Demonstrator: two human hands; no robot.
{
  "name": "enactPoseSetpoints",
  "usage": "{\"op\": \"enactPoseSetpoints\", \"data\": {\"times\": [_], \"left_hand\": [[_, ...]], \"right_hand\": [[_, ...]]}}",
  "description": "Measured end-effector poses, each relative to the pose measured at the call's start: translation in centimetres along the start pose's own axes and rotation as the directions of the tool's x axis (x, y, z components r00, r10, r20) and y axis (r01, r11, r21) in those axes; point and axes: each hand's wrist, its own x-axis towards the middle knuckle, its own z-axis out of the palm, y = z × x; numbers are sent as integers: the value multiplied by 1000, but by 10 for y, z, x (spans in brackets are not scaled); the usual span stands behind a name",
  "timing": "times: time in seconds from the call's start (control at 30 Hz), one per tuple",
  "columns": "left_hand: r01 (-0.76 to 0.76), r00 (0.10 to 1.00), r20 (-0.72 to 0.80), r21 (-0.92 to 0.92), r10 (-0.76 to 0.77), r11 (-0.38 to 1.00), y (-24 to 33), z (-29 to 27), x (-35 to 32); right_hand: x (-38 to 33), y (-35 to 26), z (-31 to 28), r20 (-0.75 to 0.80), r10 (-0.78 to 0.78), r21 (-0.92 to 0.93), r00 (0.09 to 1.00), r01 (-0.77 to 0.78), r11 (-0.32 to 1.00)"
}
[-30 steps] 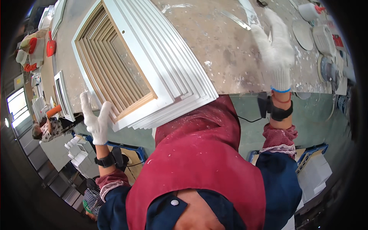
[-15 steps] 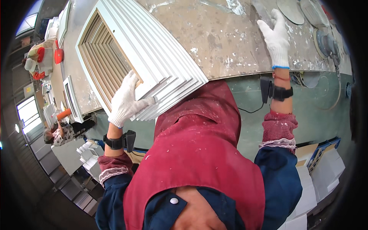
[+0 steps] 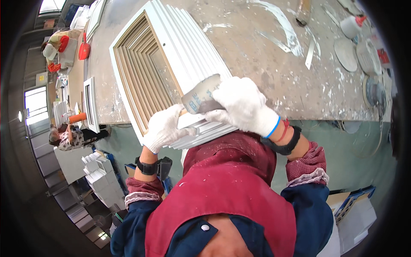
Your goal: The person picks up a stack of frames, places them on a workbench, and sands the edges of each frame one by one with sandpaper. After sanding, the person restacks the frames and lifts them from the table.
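— White gloves on both hands, and a white stepped frame (image 3: 171,73) lying flat on the dusty counter (image 3: 265,64), its near corner hanging over the edge toward the person.

— What is the right hand (image 3: 242,105) doing?

— It is closing around a folded sheet of sandpaper (image 3: 200,95), gripping it and pressing it toward the frame's near rim. The left hand (image 3: 165,128) is curled over the lower corner of the frame, fingers shut on the edge, bracing it.

— So which step would you say is in hand?

— To my eye, the sanding of that outer edge is just being set up: paper in the grip, frame being steadied, the inner wooden ribs untouched by either hand.

— And what is the next move calling for?

— I'd judge it is calling for even strokes along the stepped mouldings, with the left hand holding firm, since the overhanging corner could tip or slide.

— Anything else about?

— A white squeeze bottle (image 3: 351,26) with a red tip, round discs (image 3: 345,53) and a power sander (image 3: 376,91) are sitting well apart at the far right of the counter.
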Motion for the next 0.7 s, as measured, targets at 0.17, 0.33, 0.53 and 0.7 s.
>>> {"op": "enactPoseSetpoints", "data": {"times": [0.17, 0.33, 0.53, 0.7], "left_hand": [[-67, 997, 34, 42, 65, 997, -7, -2, 0], [-182, 983, 9, 5, 182, 983, -19, 3, 3], [-294, 954, -75, -39, 290, 955, -30, 8, 6], [-330, 943, -71, -89, 324, 940, -35, 6, 7]], "right_hand": [[32, -11, 10, -71, -55, 115, 996, 63, 991], [43, 6, 22, -58, -279, 72, 958, 283, 956], [159, 67, 31, -120, -153, -45, 981, 148, 988], [298, 132, 43, -164, -17, -79, 986, 4, 997]]}}
